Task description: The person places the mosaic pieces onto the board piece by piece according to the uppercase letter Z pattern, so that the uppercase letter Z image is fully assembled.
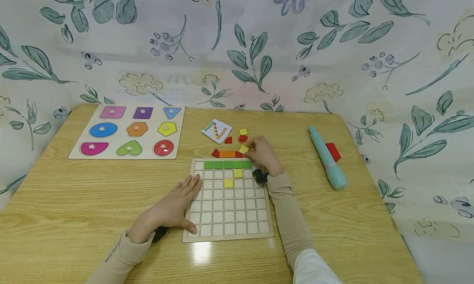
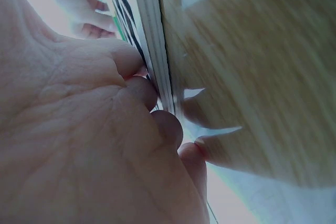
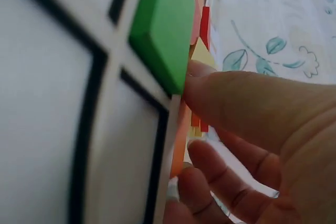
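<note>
A wooden grid board [image 1: 229, 237] lies on the table, with a row of green square tiles [image 1: 228, 164] along its top row and two yellow tiles [image 1: 228, 183] lower down. My left hand [image 1: 174, 208] rests with spread fingers on the board's left side. Beyond the far edge, my right hand [image 1: 264, 154] pinches a yellow square tile [image 1: 244, 149] between thumb and fingers. In the right wrist view, the thumb is close beside a green tile [image 3: 163, 35]. Near those fingertips lie an orange strip [image 1: 227, 154] with red end pieces and several loose red pieces [image 1: 242, 138].
Another yellow tile [image 1: 242, 131] and a printed pattern card [image 1: 217, 131] lie behind the board. A knobbed shape puzzle [image 1: 122, 151] sits at the back left. To the right are a teal pen-shaped object [image 1: 327, 158] and a red block [image 1: 333, 151]. Floral cloth [image 1: 207, 70] hangs behind.
</note>
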{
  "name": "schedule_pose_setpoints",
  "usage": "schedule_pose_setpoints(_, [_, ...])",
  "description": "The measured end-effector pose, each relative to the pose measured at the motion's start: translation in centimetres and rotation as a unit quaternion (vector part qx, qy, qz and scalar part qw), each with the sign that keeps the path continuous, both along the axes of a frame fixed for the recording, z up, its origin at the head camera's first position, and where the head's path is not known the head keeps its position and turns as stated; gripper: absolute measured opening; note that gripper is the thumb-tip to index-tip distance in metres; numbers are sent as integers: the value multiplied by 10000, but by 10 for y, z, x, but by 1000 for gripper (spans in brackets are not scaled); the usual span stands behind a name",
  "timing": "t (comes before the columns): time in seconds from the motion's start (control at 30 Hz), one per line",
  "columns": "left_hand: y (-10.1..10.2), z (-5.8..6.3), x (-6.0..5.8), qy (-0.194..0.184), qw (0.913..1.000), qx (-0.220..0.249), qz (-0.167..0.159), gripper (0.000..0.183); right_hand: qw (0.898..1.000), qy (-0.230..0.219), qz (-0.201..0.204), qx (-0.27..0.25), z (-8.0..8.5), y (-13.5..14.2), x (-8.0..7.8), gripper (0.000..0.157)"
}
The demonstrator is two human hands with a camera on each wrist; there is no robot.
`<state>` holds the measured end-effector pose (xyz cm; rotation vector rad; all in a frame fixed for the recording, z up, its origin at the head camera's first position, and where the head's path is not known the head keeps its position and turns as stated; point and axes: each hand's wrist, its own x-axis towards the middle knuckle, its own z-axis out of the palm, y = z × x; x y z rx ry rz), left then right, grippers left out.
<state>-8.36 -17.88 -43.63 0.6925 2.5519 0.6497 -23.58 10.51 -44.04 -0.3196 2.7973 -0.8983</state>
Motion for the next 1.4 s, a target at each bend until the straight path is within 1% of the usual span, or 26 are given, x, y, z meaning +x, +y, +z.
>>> schedule_pose_setpoints(0.07, [0,0,0,-7,10000,-3,3,130,9999,83,48,-109,1,-2,0,27])
schedule_pose_setpoints(0.13, [-1,0,0,-3,10000,-11,2,130,9995,53,97,-287,1,-3,0,23])
schedule_pose_setpoints(0.3, [-1,0,0,-14,10000,-13,-1,130,9961,-257,290,-787,4,-5,2,15])
schedule_pose_setpoints(0.4, [-1,0,0,-37,10000,8,6,130,9945,-378,407,-884,7,-8,4,14])
schedule_pose_setpoints(0.47, [0,0,0,-43,10000,3,11,130,9912,-650,578,-994,11,-10,7,11])
schedule_pose_setpoints(0.53, [0,0,-1,-52,10000,-13,17,130,9846,-1083,880,-1048,15,-14,11,9])
schedule_pose_setpoints(0.57, [0,0,-1,-53,10000,-20,17,130,9786,-1385,1063,-1086,16,-17,13,9])
schedule_pose_setpoints(0.63, [0,1,0,-54,10000,-34,15,130,9624,-1995,1444,-1148,19,-23,18,7])
schedule_pose_setpoints(0.7, [0,1,0,-62,10000,-32,11,129,9516,-2287,1803,-979,21,-31,23,7])
schedule_pose_setpoints(0.77, [0,2,0,-71,10000,-39,12,129,9471,-2294,2126,-717,23,-39,28,7])
schedule_pose_setpoints(0.83, [0,2,-1,-75,10000,-43,7,129,9474,-2060,2424,-365,24,-46,33,8])
schedule_pose_setpoints(0.9, [0,1,-1,-69,10000,-45,-1,129,9463,-1877,2630,-114,25,-53,38,9])
schedule_pose_setpoints(1.0, [0,0,-1,-59,10000,-41,-9,129,9429,-1760,2825,103,27,-61,44,12])
schedule_pose_setpoints(1.1, [-1,0,-1,-47,10000,-68,-16,128,9429,-1598,2902,336,27,-67,50,16])
schedule_pose_setpoints(1.2, [-1,1,-1,-47,9999,-93,-18,128,9458,-1435,2860,552,27,-70,54,19])
schedule_pose_setpoints(1.3, [0,1,-1,-62,10000,-71,-7,128,9483,-1431,2754,661,27,-72,56,22])
schedule_pose_setpoints(1.4, [0,1,-1,-81,10000,-45,15,128,9484,-1526,2707,631,28,-71,56,22])
